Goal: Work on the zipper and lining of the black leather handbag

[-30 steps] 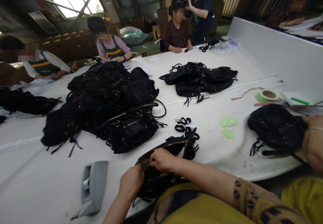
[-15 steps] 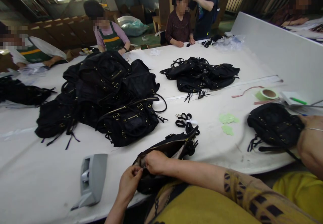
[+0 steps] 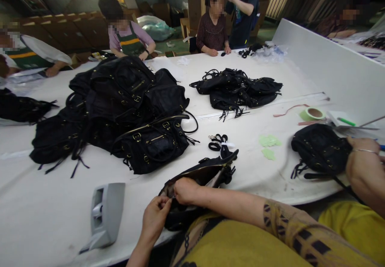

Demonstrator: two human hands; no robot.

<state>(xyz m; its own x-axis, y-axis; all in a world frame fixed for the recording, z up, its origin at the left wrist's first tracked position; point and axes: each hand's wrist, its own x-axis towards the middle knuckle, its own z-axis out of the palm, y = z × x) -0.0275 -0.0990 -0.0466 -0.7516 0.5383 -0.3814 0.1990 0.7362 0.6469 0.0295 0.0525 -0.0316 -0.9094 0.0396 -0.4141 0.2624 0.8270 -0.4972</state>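
Two bare hands meet at the left end of one open black bag (image 3: 200, 174), which lies at the near edge of the table (image 3: 48, 215), its lower front hanging toward the person's lap. The left hand (image 3: 154, 217) has thumb and forefinger pinched together on what looks like the rim or lining there. The right hand (image 3: 187, 190) comes across the front rim into the mouth, fingers curled; the tips are hidden, so I cannot tell what they grip. The bag's long axis slants from that left end away to the right, so most of its length lies beyond the right wrist, and the left hand is nearer the table's left edge.

Left of the hands, by the near edge, rests a grey tape dispenser (image 3: 108, 215). Just past the bag's right end lies a bundle of straps (image 3: 222, 144). Farther off is a heap of black bags (image 3: 120, 98); a smaller pile (image 3: 237, 92) lies toward the far edge.
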